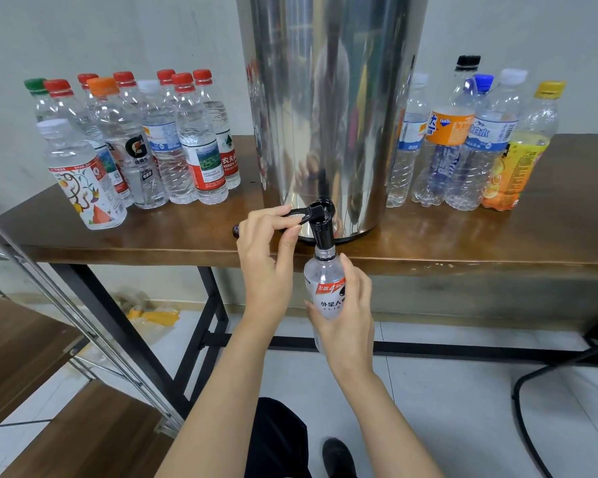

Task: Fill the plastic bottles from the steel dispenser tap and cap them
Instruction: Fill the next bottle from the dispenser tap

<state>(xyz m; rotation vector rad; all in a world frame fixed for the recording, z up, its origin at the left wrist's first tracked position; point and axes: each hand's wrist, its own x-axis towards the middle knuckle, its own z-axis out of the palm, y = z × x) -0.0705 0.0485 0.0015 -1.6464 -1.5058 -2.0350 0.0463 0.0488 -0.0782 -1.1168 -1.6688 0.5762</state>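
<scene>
Two bare hands work at the front edge of the brown tabletop [497, 246] in the head view. The left hand [268, 250] pinches the black tap lever [299, 212] between thumb and forefinger, its other fingers curled loosely. The right hand [346, 312] is wrapped around a clear plastic bottle [325, 284] with a red-and-white label, holding it upright below the table edge with its open neck pushed up against the black tap spout [321, 232]. Whether water is flowing cannot be told.

The steel dispenser [325, 98] stands at the middle of the tabletop, its base close to the front edge. A small dark cap [236, 231] lies on the tabletop just left of the left hand. Toward the left end stands a tight cluster of capped bottles [145, 143], most with red caps. Toward the right end stands a second group of capped bottles [470, 146], among them an orange-labelled one and a yellow-capped one.

A metal-framed wooden shelf [49, 357] shows at the lower left, beside the table.
</scene>
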